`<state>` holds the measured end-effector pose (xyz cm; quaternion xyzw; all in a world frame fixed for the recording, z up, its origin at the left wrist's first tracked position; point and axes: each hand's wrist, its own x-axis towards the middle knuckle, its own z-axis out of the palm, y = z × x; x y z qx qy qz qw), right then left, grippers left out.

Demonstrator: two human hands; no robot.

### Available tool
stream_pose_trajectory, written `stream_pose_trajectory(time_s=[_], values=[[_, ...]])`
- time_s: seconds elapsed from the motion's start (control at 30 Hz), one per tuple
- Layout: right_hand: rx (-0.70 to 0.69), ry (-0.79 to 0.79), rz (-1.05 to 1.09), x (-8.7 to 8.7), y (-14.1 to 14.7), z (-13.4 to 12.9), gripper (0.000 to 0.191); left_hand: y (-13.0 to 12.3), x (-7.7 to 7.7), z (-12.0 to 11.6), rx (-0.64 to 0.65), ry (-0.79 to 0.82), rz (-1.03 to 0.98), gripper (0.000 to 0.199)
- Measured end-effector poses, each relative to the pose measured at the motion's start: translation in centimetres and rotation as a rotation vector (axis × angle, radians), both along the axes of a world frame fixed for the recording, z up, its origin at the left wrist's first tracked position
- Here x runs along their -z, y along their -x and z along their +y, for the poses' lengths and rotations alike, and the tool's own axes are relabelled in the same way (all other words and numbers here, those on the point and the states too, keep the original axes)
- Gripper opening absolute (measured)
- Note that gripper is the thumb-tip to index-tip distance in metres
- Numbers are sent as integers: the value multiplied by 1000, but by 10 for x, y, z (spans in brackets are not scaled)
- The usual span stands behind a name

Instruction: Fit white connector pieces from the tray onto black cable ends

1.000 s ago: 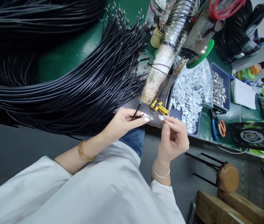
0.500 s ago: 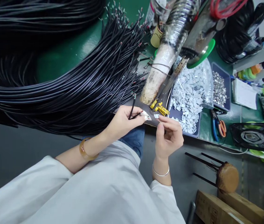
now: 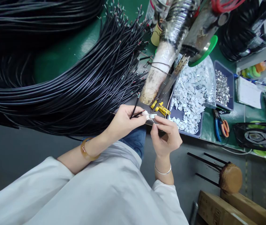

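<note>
My left hand [image 3: 128,121] is closed in a pinch on a black cable [image 3: 136,104], whose stripped end with thin coloured wires sticks up past the fingers. Something white [image 3: 145,112] covers or sits at its fingertips; I cannot make out what. Between thumb and fingers, my right hand [image 3: 167,135] pinches a small white piece [image 3: 152,116], which meets the left fingertips. Just beyond the hands lies a yellow clip-like tool [image 3: 161,108]. To the right, a tray [image 3: 200,131] holds a heap of similar small white pieces [image 3: 186,100].
A thick bundle of black cables [image 3: 76,84] covers the bench's left side. A wrapped tube [image 3: 155,73] leans behind the hands. Rightward are a bin [image 3: 232,84] of small metal parts, pliers [image 3: 221,125] and a black fan [image 3: 255,137]. A round stool [image 3: 231,178] and cardboard boxes [image 3: 215,207] stand below.
My right hand has moved left, bringing the small white piece up to the left fingertips. The left hand has stayed nearly still with the cable.
</note>
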<state>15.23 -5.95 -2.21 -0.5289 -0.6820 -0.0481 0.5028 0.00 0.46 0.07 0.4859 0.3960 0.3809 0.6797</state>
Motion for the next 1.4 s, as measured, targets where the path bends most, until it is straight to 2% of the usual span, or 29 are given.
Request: stream_pose_trajectory(time_s=[0.1,0.43,0.63,0.87,1.07,1.2,1.3,1.33,1.4], values=[[-5,-8,29,1,0,3,20,-3,-2,0,-20,-17,15,19],[-8,130,198,-3,6,11,14,-10,-2,0,-135,-37,43,21],[-12,102,176,-6,7,12,14,-9,-4,0,-136,-28,10,19],[2,129,193,-5,5,13,14,-8,-1,-2,-118,-69,74,16],[35,91,139,-11,10,14,16,-8,-2,-3,-135,-142,84,16],[50,27,325,-10,7,12,17,-8,-2,-1,-99,-93,77,11],[27,-213,500,-12,0,11,13,-8,-1,-1,-83,-87,87,10],[7,-250,534,-13,-3,10,15,-7,-2,-1,-77,-91,90,10],[6,-190,538,-15,-6,7,23,-7,-3,-2,-71,-97,91,10]])
